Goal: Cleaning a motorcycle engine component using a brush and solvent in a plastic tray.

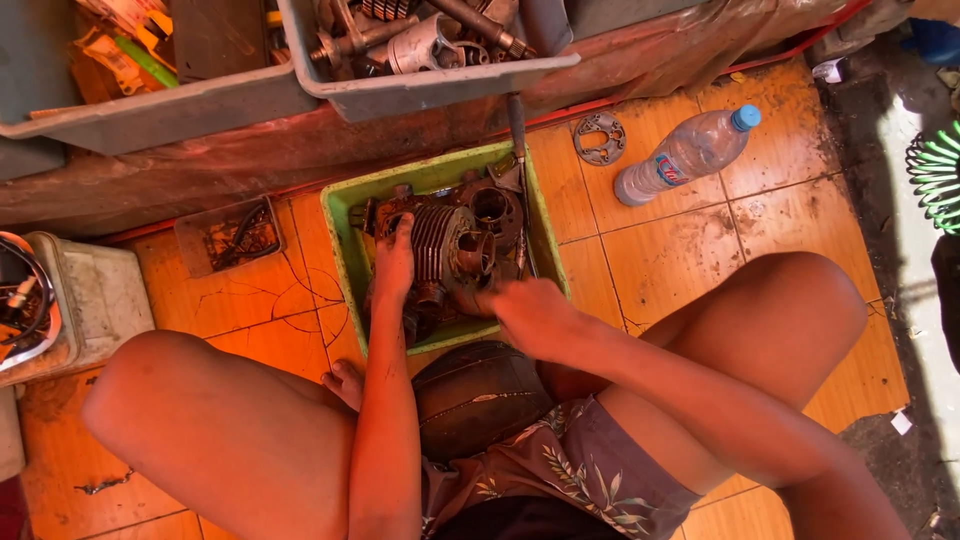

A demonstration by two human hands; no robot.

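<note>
Meanwhile | your left hand lay flat, fingers open, on the finned cylinder | your right hand gripped a dark part beside it | both inside the green tray.

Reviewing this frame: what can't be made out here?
Head view only:
- Right hand fingertips: turned down into the green tray, so any grip is hidden.
- Finned engine cylinder: its underside is covered by the left hand and other parts.
- Grey bins: cut off by the top edge.
- Small tray contents: too small.
</note>
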